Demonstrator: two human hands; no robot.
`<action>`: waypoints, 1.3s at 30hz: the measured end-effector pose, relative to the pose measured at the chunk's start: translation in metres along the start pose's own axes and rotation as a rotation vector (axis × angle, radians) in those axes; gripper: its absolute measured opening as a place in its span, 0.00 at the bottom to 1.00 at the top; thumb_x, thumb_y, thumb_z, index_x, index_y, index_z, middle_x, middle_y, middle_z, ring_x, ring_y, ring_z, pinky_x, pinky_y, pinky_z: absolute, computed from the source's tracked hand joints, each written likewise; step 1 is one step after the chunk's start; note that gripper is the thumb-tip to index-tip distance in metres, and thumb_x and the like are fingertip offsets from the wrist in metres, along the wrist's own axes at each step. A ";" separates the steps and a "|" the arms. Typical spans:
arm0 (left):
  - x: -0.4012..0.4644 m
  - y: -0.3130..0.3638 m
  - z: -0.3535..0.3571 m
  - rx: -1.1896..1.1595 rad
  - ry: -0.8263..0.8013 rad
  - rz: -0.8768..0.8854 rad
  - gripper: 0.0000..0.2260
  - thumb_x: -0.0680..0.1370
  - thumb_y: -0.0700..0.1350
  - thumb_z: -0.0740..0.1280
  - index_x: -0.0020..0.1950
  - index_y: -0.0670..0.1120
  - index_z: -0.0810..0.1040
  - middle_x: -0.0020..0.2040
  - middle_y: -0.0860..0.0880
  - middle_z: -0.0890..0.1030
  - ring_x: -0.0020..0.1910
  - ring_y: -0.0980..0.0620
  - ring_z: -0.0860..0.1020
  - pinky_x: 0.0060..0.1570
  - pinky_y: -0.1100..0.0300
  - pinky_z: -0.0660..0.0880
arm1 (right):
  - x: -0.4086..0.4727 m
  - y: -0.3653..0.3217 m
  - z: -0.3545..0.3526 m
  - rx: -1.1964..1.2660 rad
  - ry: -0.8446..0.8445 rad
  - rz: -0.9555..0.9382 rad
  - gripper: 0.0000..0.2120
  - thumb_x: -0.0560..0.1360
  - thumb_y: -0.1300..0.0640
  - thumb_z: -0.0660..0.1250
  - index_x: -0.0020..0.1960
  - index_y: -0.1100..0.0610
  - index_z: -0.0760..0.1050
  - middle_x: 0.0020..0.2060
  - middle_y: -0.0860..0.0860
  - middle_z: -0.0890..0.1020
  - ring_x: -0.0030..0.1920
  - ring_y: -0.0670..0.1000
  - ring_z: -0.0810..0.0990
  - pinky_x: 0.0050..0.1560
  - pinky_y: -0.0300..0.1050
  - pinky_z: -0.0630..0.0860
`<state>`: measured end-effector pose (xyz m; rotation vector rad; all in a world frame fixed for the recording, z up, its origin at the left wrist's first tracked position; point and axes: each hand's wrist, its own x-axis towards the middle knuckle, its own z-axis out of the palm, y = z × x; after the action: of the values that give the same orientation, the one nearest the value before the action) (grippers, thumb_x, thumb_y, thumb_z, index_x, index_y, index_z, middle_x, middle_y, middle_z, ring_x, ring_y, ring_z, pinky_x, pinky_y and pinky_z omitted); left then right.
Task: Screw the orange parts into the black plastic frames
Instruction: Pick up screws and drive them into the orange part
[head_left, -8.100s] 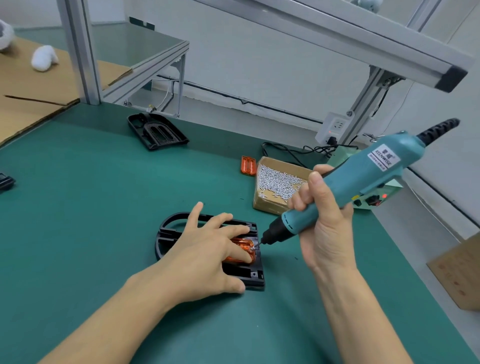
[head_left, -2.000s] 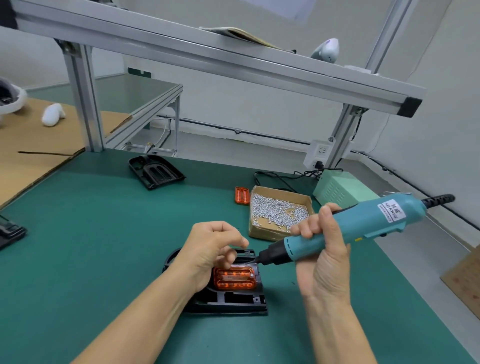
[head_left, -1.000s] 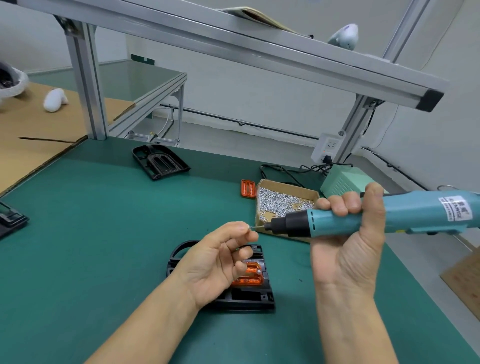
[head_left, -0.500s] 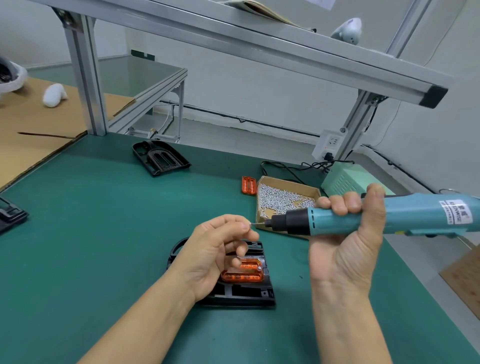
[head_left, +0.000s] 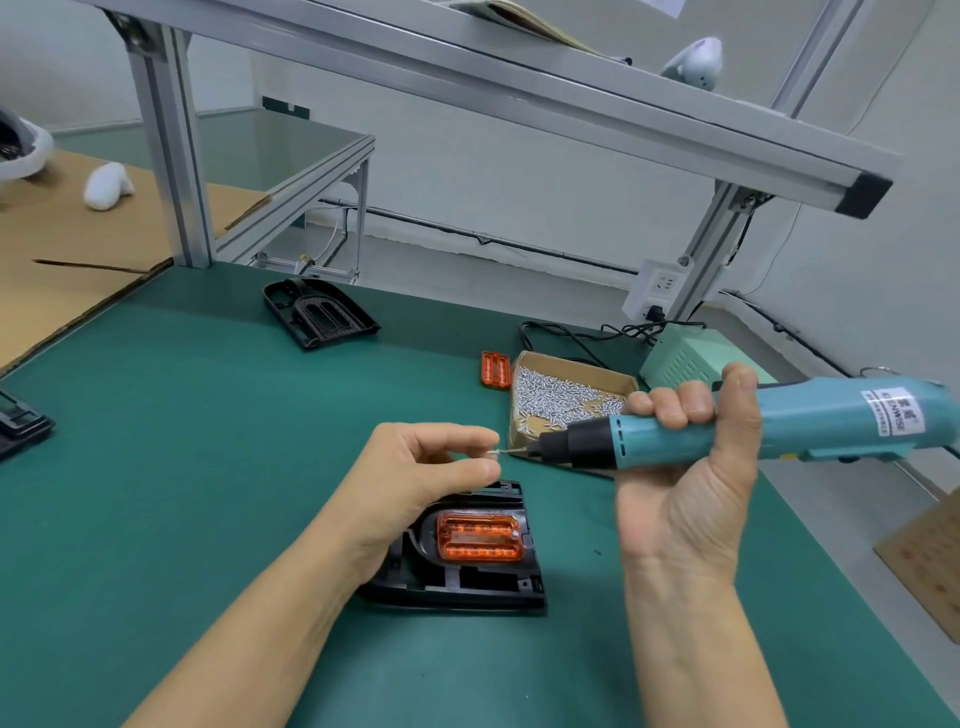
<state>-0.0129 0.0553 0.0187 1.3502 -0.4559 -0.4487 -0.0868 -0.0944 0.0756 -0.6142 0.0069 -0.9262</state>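
Observation:
A black plastic frame (head_left: 470, 584) lies on the green mat in front of me, with an orange part (head_left: 479, 537) seated in it. My left hand (head_left: 415, 483) hovers above the frame's left side and pinches a small screw (head_left: 494, 452) between thumb and forefinger. The screw touches the bit of a teal electric screwdriver (head_left: 753, 428), which my right hand (head_left: 685, 478) grips, holding it nearly level in the air. A second black frame (head_left: 319, 312) lies at the back of the mat. A spare orange part (head_left: 494, 369) rests by the screw box.
A cardboard box of screws (head_left: 563, 400) stands behind the hands, and a pale green power unit (head_left: 685, 356) with cables to its right. Aluminium posts (head_left: 171, 156) and an overhead rail (head_left: 519, 88) frame the bench. Another black part (head_left: 21, 421) sits at the left edge.
My left hand has lifted a little off the frame, uncovering the whole orange part. It holds the screw at the screwdriver bit as before. The screwdriver has stayed almost level.

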 end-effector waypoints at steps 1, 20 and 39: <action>0.000 0.002 -0.005 0.055 0.018 0.018 0.15 0.61 0.46 0.77 0.48 0.49 0.85 0.46 0.48 0.85 0.41 0.55 0.77 0.44 0.67 0.76 | 0.001 0.001 -0.005 -0.017 -0.019 -0.015 0.05 0.74 0.54 0.64 0.45 0.51 0.68 0.28 0.44 0.66 0.28 0.44 0.67 0.37 0.38 0.72; -0.007 -0.019 -0.040 1.096 -0.237 0.100 0.41 0.57 0.65 0.76 0.67 0.61 0.66 0.57 0.65 0.67 0.53 0.70 0.56 0.62 0.62 0.48 | -0.003 0.039 -0.010 -0.337 -0.348 0.216 0.04 0.72 0.57 0.68 0.44 0.49 0.76 0.28 0.46 0.70 0.28 0.46 0.68 0.36 0.40 0.69; -0.004 -0.017 -0.038 1.194 -0.280 0.093 0.39 0.56 0.69 0.68 0.64 0.57 0.69 0.61 0.61 0.73 0.61 0.57 0.67 0.62 0.55 0.58 | 0.004 0.056 0.007 -0.529 -0.568 0.308 0.05 0.73 0.61 0.69 0.45 0.52 0.76 0.28 0.48 0.70 0.27 0.48 0.68 0.34 0.40 0.70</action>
<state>0.0044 0.0857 -0.0041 2.4029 -1.1145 -0.2721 -0.0406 -0.0686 0.0544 -1.3136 -0.1620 -0.4198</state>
